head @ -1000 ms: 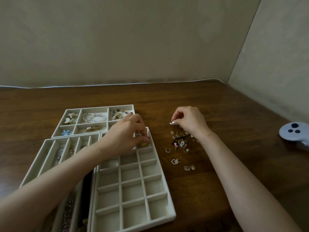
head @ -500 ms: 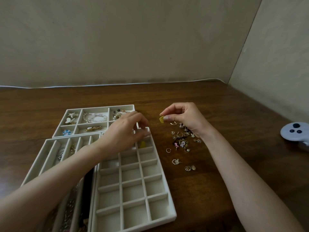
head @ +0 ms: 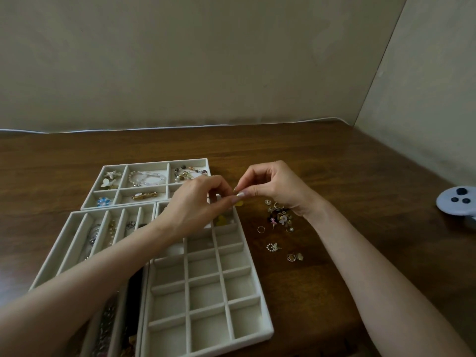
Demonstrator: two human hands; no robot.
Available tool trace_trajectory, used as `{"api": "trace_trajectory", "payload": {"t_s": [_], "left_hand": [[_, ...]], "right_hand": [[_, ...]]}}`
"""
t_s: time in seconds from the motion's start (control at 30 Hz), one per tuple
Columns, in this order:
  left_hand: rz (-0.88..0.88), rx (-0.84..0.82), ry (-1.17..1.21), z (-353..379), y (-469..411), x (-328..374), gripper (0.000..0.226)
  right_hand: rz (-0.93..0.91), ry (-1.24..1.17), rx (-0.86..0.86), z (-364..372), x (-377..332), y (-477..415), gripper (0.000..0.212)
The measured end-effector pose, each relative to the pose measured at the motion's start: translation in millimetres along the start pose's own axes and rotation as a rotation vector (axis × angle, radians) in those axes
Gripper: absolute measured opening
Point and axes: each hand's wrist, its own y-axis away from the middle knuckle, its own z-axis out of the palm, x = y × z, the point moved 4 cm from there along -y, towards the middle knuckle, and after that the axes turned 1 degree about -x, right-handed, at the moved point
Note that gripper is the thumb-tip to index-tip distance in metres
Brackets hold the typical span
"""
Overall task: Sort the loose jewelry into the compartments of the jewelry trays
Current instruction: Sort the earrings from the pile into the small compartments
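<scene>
My right hand [head: 273, 186] pinches a small yellow earring [head: 239, 203] between thumb and forefinger, just above the far right corner of the grid tray [head: 268, 328]. The curled thumb and forefinger of my left hand [head: 198, 202] meet the same piece from the left. A second yellow piece [head: 221, 220] lies in the grid tray's far right compartment. Loose jewelry [head: 279, 217] sits in a small pile on the table right of the tray, under my right wrist, with a few rings and charms scattered nearer.
A six-compartment tray [head: 144, 162] at the back holds brooches and bracelets. A long-slot tray [head: 64, 243] on the left holds chains, partly under my left forearm. A white controller [head: 458, 202] lies at the table's right edge. Walls close the back and right.
My right hand lifted a yellow piece from the pile and carried it left. My left hand rose from the tray compartment and its fingertips now meet the right hand's.
</scene>
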Motion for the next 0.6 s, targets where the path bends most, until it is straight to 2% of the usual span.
{"api": "trace_trajectory", "payload": {"t_s": [0.1, 0.23, 0.33, 0.6], "left_hand": [[0.042, -0.01, -0.077, -2.0, -1.6, -4.7, 0.009], [0.112, -0.101, -0.192, -4.7, -4.5, -12.0, 0.011], [0.129, -0.135, -0.217, -3.4, -3.5, -13.1, 0.009], [0.223, -0.104, -0.333, 6.6, 0.0, -8.0, 0.015]], "right_hand": [[0.03, -0.036, 0.03, -7.5, 1.0, 1.9, 0.008], [0.069, -0.045, 0.305, -36.8, 9.1, 5.4, 0.011], [0.109, -0.029, 0.427, -48.4, 16.8, 7.3, 0.01], [0.124, 0.003, 0.432, -45.9, 16.9, 6.0, 0.012]]}}
